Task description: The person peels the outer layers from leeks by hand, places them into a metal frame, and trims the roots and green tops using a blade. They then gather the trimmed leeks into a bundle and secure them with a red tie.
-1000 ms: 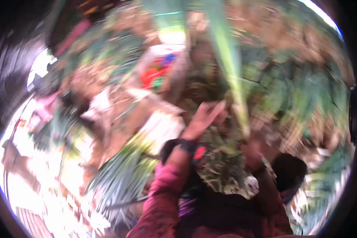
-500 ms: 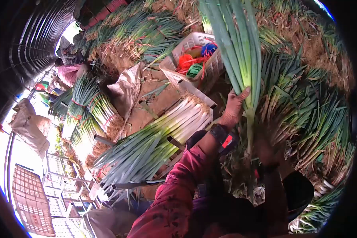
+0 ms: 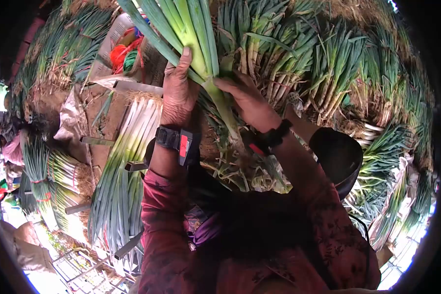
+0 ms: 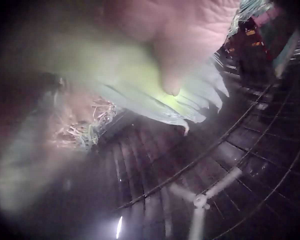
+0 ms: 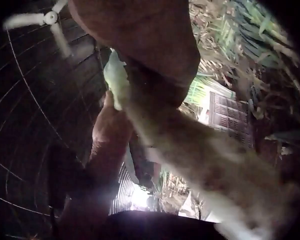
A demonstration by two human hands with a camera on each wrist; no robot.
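In the head view my left hand grips a leek where its leaves fan out, thumb laid along the green. The leek's leaves point up and away, and its stalk slants down toward my lap. Just below, my right hand pinches the stalk close to the leaf base, with most of its fingers hidden behind. The left wrist view has the left thumb pressed on the pale green leaves, blurred up close. Across the right wrist view runs the dirty, pale stalk, with the left hand beyond.
Trimmed leeks lie on a metal-barred rack at left. Behind it stands a white crate with red and green twine. Tied bundles lie farther left. Untrimmed leeks are heaped at right; leafy scraps lie below my hands.
My left hand, loosely open beside the stalk at first, has closed round the leek. The right hand has risen from low on the stalk to just below the left. The head view has turned right.
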